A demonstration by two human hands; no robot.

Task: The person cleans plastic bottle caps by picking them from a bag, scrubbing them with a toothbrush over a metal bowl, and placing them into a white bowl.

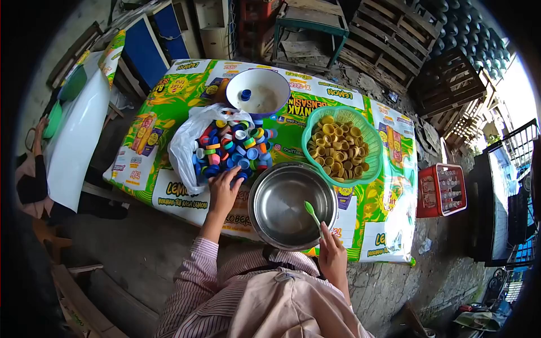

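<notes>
My left hand (223, 190) reaches to the near edge of a pile of colourful bottle caps (236, 143), fingers stretched out, the fingertips at a blue bottle cap (242, 176). The pile spills from a white plastic bag (186, 152). In my right hand (332, 253) is a green-and-white toothbrush (313, 214), its head over a stainless steel bowl (261, 224). To the right of that bowl, a green plastic basket (372, 172) holds many yellowish caps (337, 147). Behind the pile, a white enamel basin (231, 93) holds a blue cap (245, 94) and some cloudy liquid.
A printed green-and-white cover (149, 132) lies over the table. A red crate of bottles (442, 190) stands on the floor at right. Wooden pallets (394, 36) and a bench (311, 19) are behind. At far left, another person's hand (40, 128) is by a green object (53, 119).
</notes>
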